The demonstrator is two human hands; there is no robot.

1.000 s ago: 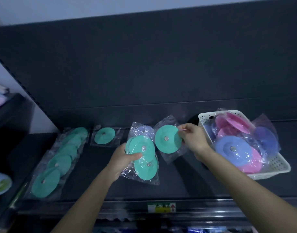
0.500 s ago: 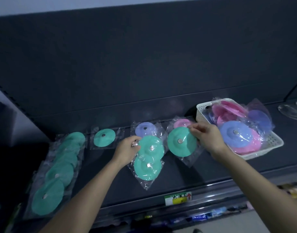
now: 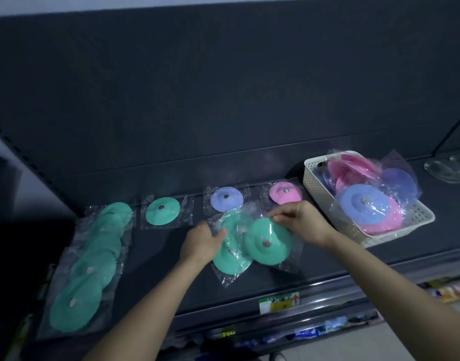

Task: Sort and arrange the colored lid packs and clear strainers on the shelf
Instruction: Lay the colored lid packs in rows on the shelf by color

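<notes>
Both forearms reach up from the lower edge to the middle of the dark shelf [image 3: 156,259]. The left hand [image 3: 201,242] lies palm down. Its fingers are curled on the left edge of the clear bag of a green stack [image 3: 230,260], and they grip it. The right hand [image 3: 301,221] is bent at the wrist. Its thumb and fingers pinch the top of the wrapper of one green pack [image 3: 268,242], which is tilted and overlaps the right side of the stack.

Each lid is a round disc with a small grey button in its centre, inside clear plastic. At the far left a green row [image 3: 77,269] of overlapping packs runs from the front to the back. Just beside its far end a single green lid [image 3: 163,211] lies flat. Behind the hands, near the back wall, lie a purple pack [image 3: 226,199] and a pink pack [image 3: 286,193]. To the right a white basket [image 3: 314,178] with holes holds pink and purple packs, heaped above its rim. At the far right are clear strainers [image 3: 445,169], blurred.

On the front edge of the shelf is a green and yellow label [image 3: 279,303] with a red arrow pointing up. Its writing is too small to read.
</notes>
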